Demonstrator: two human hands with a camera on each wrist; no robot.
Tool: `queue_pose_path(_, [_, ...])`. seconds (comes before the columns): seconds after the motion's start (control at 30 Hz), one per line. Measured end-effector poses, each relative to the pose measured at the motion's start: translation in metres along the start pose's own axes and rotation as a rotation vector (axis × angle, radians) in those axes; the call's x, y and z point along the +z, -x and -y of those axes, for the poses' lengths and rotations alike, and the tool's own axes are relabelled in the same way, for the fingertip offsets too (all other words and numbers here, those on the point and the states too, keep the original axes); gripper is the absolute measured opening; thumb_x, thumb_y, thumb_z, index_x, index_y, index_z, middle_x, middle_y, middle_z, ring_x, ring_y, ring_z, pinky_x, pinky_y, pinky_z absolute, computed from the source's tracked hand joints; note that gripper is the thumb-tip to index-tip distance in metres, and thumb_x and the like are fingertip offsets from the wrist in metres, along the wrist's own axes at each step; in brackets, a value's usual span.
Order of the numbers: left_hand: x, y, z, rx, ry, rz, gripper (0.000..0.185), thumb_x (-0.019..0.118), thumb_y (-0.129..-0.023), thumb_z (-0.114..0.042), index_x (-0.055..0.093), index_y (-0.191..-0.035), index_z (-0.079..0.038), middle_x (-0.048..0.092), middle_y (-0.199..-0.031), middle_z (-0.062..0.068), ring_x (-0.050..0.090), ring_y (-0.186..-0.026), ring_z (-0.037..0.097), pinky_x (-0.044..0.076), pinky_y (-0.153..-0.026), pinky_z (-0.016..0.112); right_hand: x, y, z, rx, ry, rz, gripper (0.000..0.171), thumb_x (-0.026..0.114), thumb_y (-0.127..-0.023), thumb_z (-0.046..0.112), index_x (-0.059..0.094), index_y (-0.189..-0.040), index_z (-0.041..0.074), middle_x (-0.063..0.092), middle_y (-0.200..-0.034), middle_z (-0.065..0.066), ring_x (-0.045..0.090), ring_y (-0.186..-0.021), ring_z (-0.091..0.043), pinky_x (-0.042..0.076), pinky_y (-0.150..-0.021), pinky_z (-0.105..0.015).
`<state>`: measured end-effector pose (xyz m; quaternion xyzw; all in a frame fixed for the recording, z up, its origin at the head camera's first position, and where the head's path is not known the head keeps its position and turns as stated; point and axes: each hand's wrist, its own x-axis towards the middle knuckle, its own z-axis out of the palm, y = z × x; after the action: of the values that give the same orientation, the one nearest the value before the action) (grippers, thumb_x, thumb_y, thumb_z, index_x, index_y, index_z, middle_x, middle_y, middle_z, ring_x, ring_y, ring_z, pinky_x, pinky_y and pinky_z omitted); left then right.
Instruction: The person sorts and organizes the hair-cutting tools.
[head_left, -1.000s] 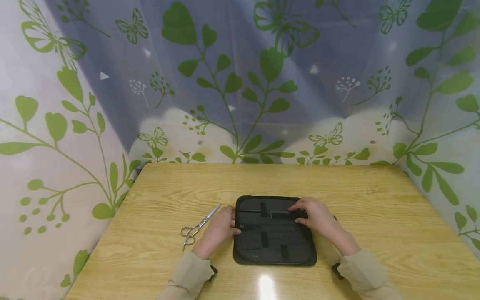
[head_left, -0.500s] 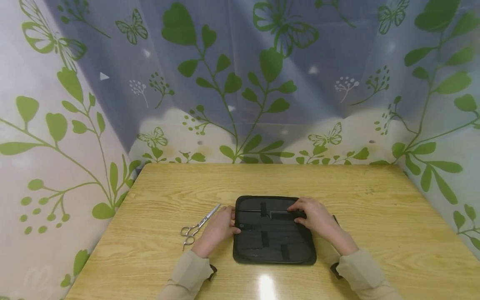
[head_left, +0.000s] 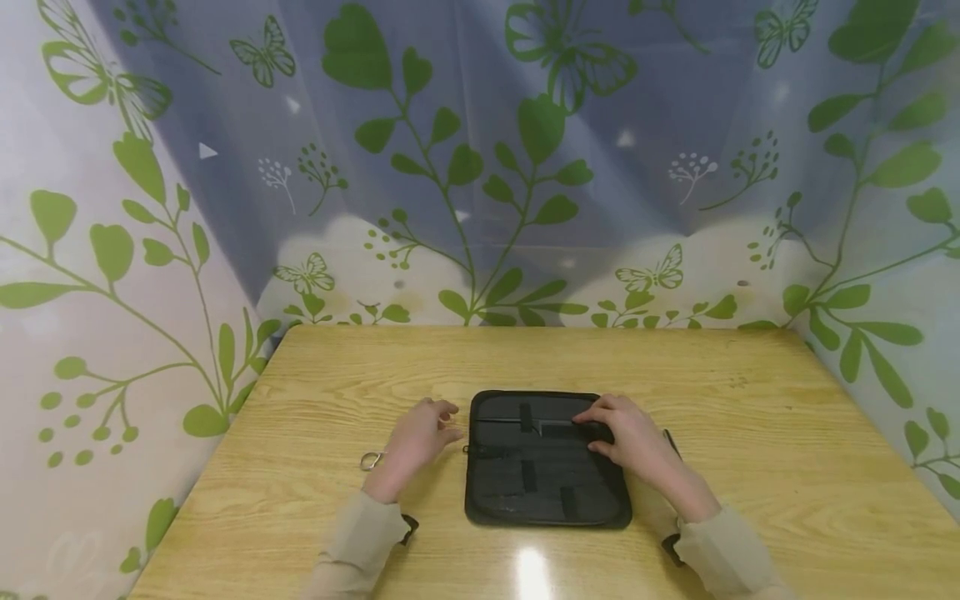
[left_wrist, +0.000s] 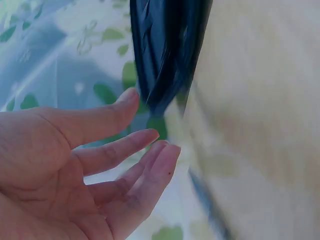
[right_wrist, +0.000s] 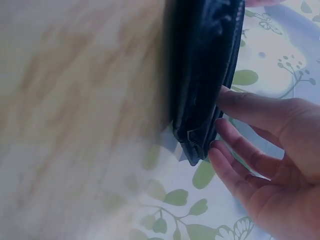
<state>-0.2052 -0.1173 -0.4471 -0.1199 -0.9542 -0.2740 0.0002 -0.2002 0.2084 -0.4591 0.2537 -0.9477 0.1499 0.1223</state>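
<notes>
A black fabric case (head_left: 546,479) lies open and flat on the wooden table (head_left: 750,433), with elastic straps across its inside. My right hand (head_left: 594,430) rests on its upper right part, fingers laid over a strap; in the right wrist view its straight fingers (right_wrist: 250,112) touch the case's edge (right_wrist: 205,75). My left hand (head_left: 448,422) hovers just left of the case with relaxed fingers and holds nothing. It covers most of the silver scissors (head_left: 370,460), of which only a handle ring shows. The left wrist view shows the empty palm (left_wrist: 60,165) beside the case (left_wrist: 170,50).
A leaf-and-butterfly curtain (head_left: 480,167) closes off the back and both sides of the table. A thin dark object (head_left: 670,440) lies by my right wrist. Bare wood runs behind the case and to its right.
My left hand has left the case's left edge and moved left and up over the scissors, hiding their blades. The right hand and the case have barely shifted.
</notes>
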Motion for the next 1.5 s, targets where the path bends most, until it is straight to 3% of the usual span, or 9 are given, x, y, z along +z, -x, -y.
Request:
queue_pose_path(0.13, [-0.018,0.001,0.016,-0.059,-0.027,-0.046,0.026,0.077,-0.091,-0.016,0.073,-0.111,-0.001,0.069,-0.105,0.015,0.069,-0.092,0.030,0.057,-0.071,0.040,-0.002,0.003,0.002,0.004,-0.023,0.000,0.035,0.089,-0.073,0.005,0.077,-0.105,0.013,0.066,-0.101,-0.004,0.065,-0.097,-0.030,0.055,-0.083,-0.048])
queue_pose_path(0.23, [-0.030,0.003,0.028,-0.119,-0.069,-0.043,0.022,0.078,-0.089,-0.016,0.075,-0.106,-0.002,0.071,-0.104,0.015,0.069,-0.089,0.029,0.056,-0.068,0.040,-0.003,0.005,0.003,0.004,-0.033,0.017,0.031,0.089,-0.074,0.005,0.076,-0.101,0.014,0.066,-0.099,-0.002,0.065,-0.092,-0.026,0.056,-0.078,-0.046])
queue_pose_path(0.4, [-0.042,0.007,0.042,-0.189,-0.109,0.001,0.017,0.081,-0.084,-0.015,0.073,-0.094,-0.003,0.073,-0.093,0.010,0.066,-0.080,0.025,0.054,-0.068,0.041,-0.004,0.008,0.004,-0.009,-0.034,0.032,0.030,0.090,-0.074,0.006,0.075,-0.099,0.015,0.066,-0.095,0.000,0.064,-0.086,-0.020,0.055,-0.073,-0.040])
queue_pose_path(0.57, [-0.045,0.010,0.047,-0.217,-0.110,0.078,0.022,0.087,-0.079,-0.021,0.071,-0.084,-0.006,0.068,-0.078,0.002,0.059,-0.069,0.019,0.050,-0.060,0.034,-0.004,0.010,0.006,-0.023,-0.049,0.040,0.030,0.090,-0.073,0.007,0.075,-0.098,0.016,0.065,-0.093,0.002,0.064,-0.084,-0.019,0.055,-0.072,-0.038])
queue_pose_path(0.7, [-0.044,0.009,0.048,-0.215,-0.135,0.121,0.020,0.089,-0.077,-0.022,0.073,-0.079,-0.009,0.068,-0.074,-0.001,0.057,-0.067,0.017,0.048,-0.058,0.032,-0.005,0.012,0.007,-0.026,-0.061,0.054,0.030,0.090,-0.073,0.008,0.076,-0.098,0.016,0.065,-0.092,0.002,0.064,-0.085,-0.019,0.055,-0.074,-0.039])
queue_pose_path(1.13, [-0.038,0.007,0.054,-0.162,-0.180,0.165,0.012,0.085,-0.080,-0.018,0.077,-0.074,-0.012,0.072,-0.075,-0.001,0.056,-0.063,0.015,0.050,-0.057,0.032,-0.006,0.012,0.006,-0.033,-0.068,0.109,0.028,0.089,-0.075,0.009,0.076,-0.099,0.016,0.065,-0.094,0.003,0.063,-0.082,-0.018,0.053,-0.069,-0.035])
queue_pose_path(1.5, [-0.037,0.007,0.053,-0.157,-0.141,0.165,0.009,0.081,-0.078,-0.011,0.073,-0.075,-0.012,0.066,-0.071,-0.003,0.054,-0.062,0.014,0.045,-0.056,0.028,-0.004,0.012,0.005,-0.057,-0.073,0.097,0.028,0.089,-0.075,0.009,0.076,-0.098,0.016,0.064,-0.093,0.004,0.062,-0.080,-0.016,0.052,-0.068,-0.033])
